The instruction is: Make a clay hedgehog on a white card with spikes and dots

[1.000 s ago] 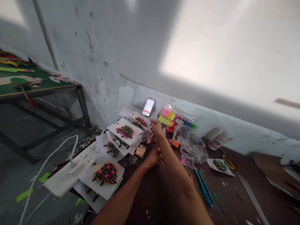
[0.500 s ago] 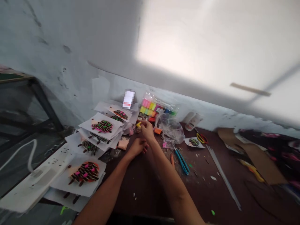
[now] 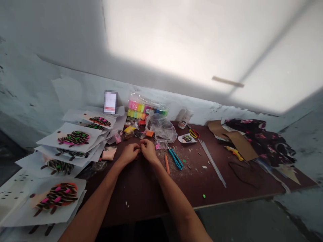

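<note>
My left hand (image 3: 130,153) and my right hand (image 3: 148,150) meet fingertip to fingertip above the dark red table (image 3: 143,198). Both have curled fingers; whatever lies between them is too small to make out. Just behind my right hand is an orange clay packet (image 3: 149,133), with a yellow clay piece (image 3: 129,129) behind my left. A peach clay packet (image 3: 109,153) lies left of my left hand. Right of my right hand are an orange tool (image 3: 167,164) and a blue-handled cutter (image 3: 176,158).
Paper sheets with hedgehog figures (image 3: 73,137) are stacked at the left. A clay pack (image 3: 141,109), clear plastic bag (image 3: 164,129), white bottle (image 3: 185,119) and scissors (image 3: 194,133) stand or lie behind. Clear sticks (image 3: 212,163), cardboard (image 3: 241,146) and a yellow glue gun (image 3: 234,153) are at the right.
The view has turned to the right. My right hand has come back from the yellow clay to meet my left hand, whose fingers are now drawn in.
</note>
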Action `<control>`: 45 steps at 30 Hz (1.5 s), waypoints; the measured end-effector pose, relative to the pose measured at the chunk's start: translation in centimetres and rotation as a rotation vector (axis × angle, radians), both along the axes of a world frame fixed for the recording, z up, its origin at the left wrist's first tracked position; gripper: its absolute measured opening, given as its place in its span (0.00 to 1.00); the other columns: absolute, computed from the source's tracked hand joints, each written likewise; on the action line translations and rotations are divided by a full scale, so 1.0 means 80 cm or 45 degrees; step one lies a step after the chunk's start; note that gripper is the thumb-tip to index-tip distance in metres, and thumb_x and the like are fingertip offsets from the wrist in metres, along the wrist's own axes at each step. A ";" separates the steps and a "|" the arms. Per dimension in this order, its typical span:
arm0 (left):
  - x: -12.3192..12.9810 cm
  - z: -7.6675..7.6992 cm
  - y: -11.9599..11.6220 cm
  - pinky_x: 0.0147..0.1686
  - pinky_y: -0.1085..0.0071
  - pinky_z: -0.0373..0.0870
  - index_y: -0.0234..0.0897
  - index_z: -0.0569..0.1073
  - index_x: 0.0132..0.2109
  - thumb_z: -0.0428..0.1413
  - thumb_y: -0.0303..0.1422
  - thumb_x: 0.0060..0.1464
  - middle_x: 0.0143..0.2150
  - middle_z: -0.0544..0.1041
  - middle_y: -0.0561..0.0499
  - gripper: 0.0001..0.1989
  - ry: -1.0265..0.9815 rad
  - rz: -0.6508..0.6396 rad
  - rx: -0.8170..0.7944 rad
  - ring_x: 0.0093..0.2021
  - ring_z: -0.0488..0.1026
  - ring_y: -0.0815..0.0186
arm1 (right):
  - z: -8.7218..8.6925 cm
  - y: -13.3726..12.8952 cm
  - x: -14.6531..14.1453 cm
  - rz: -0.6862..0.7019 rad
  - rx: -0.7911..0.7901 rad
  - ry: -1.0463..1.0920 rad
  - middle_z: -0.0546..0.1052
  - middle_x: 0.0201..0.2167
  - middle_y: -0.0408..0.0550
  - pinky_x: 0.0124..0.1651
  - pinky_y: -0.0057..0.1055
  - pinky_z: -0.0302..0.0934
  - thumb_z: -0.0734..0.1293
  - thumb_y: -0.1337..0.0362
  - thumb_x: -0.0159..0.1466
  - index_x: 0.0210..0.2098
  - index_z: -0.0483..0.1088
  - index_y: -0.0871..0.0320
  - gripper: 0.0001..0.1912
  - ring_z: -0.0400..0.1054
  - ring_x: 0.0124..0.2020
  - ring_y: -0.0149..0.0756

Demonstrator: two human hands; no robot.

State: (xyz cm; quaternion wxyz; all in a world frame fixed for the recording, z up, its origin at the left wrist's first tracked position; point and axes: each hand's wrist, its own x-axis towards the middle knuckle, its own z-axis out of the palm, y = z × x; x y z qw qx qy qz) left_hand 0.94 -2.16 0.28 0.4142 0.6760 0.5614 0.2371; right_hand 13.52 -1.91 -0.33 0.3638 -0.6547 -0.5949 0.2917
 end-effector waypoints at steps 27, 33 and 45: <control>0.011 -0.008 0.011 0.46 0.68 0.71 0.36 0.81 0.47 0.47 0.24 0.58 0.46 0.83 0.43 0.19 0.364 -0.031 0.249 0.46 0.79 0.57 | -0.025 -0.027 -0.007 0.125 0.161 -0.266 0.77 0.47 0.55 0.55 0.38 0.66 0.56 0.75 0.64 0.52 0.73 0.59 0.21 0.71 0.48 0.40; 0.011 -0.007 0.010 0.46 0.68 0.71 0.36 0.81 0.48 0.47 0.25 0.59 0.47 0.83 0.42 0.19 0.385 -0.032 0.223 0.47 0.79 0.56 | -0.021 -0.034 -0.010 0.130 0.158 -0.277 0.76 0.50 0.57 0.55 0.39 0.67 0.55 0.74 0.66 0.56 0.71 0.60 0.22 0.71 0.50 0.41; 0.013 -0.009 0.010 0.42 0.68 0.70 0.36 0.80 0.47 0.47 0.27 0.62 0.45 0.83 0.42 0.17 0.472 -0.040 0.209 0.45 0.79 0.56 | -0.022 -0.037 -0.011 0.131 0.131 -0.270 0.74 0.52 0.59 0.56 0.39 0.67 0.56 0.74 0.65 0.58 0.69 0.62 0.24 0.71 0.51 0.43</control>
